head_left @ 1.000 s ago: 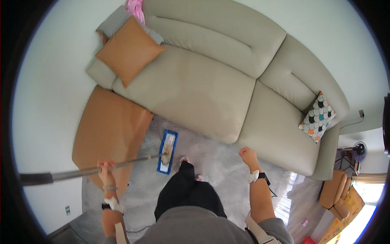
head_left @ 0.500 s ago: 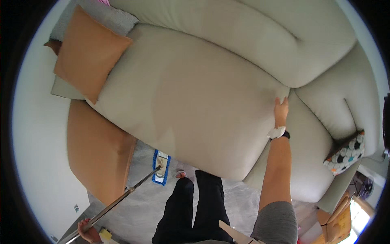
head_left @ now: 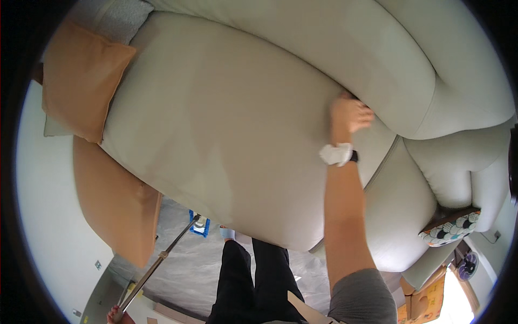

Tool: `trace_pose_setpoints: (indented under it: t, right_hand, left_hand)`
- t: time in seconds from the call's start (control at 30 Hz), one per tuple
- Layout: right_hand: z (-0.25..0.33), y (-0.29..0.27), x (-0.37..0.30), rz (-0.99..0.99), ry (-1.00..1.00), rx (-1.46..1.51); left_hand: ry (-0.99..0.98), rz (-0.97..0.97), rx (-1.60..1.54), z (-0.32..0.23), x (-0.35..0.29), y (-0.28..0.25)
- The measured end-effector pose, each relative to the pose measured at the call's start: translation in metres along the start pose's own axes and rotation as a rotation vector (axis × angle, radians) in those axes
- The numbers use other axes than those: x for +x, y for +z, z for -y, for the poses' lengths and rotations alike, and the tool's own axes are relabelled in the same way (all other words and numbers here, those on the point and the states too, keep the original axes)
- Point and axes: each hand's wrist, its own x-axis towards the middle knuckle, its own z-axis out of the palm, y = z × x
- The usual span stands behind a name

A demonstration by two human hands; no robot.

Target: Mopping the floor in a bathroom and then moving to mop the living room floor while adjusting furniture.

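Far to the lower left, my left hand [head_left: 118, 315] is closed around the metal pole of a flat mop [head_left: 152, 270], partly cut off by the frame's lower edge. The mop's blue-fringed head [head_left: 199, 223] rests on the floor by the sofa's front edge. My right arm reaches over the large grey-beige sofa seat [head_left: 232, 119]. At the seam below the backrest [head_left: 345, 48], my right hand [head_left: 350, 114] has its fingers curled and slightly blurred; whatever may be inside them is hidden. A white band [head_left: 335, 155] and a black band circle that wrist.
An orange cushion [head_left: 81, 81] and a grey one [head_left: 121, 19] lie at the sofa's left end. Below them stands an orange-brown upholstered piece [head_left: 116, 200]. A patterned cushion [head_left: 453, 228] leans at the right end, with a fan [head_left: 467, 265] beyond.
My right hand has moved left and farther along the seat to the backrest seam, its fingers now curled. The view has shifted. My left hand still holds the mop pole.
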Motion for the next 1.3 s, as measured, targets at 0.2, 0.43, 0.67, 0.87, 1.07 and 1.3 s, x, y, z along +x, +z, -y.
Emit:
trace_pose_setpoints:
  t: [0.2, 0.43, 0.67, 0.87, 1.07, 1.3]
  right_hand:
    - [-0.004, -0.023, -0.056, -0.071, -0.629, 0.122]
    - [-0.105, -0.015, -0.096, 0.068, -1.141, 0.296]
    - [-0.176, -0.117, -0.096, 1.385, -0.376, 2.255]
    - [-0.207, -0.165, -0.109, 1.418, -0.084, 2.743]
    - [-0.206, -0.165, -0.119, 1.469, -0.175, 2.716]
    - [-0.155, -0.029, 0.012, 0.558, -0.347, 1.407]
  left_hand:
    - [-0.253, -0.315, 0.037, -0.008, 0.021, 0.038]
    - [-0.218, 0.024, 0.007, -0.018, 0.037, 0.061]
    - [-0.216, 0.089, 0.021, -0.019, 0.029, 0.074]
    - [-0.213, 0.06, -0.013, -0.014, 0.034, 0.059]
    - [-0.207, -0.003, -0.04, -0.016, 0.036, 0.034]
    - [-0.148, -0.045, -0.098, -0.003, 0.024, 0.007]
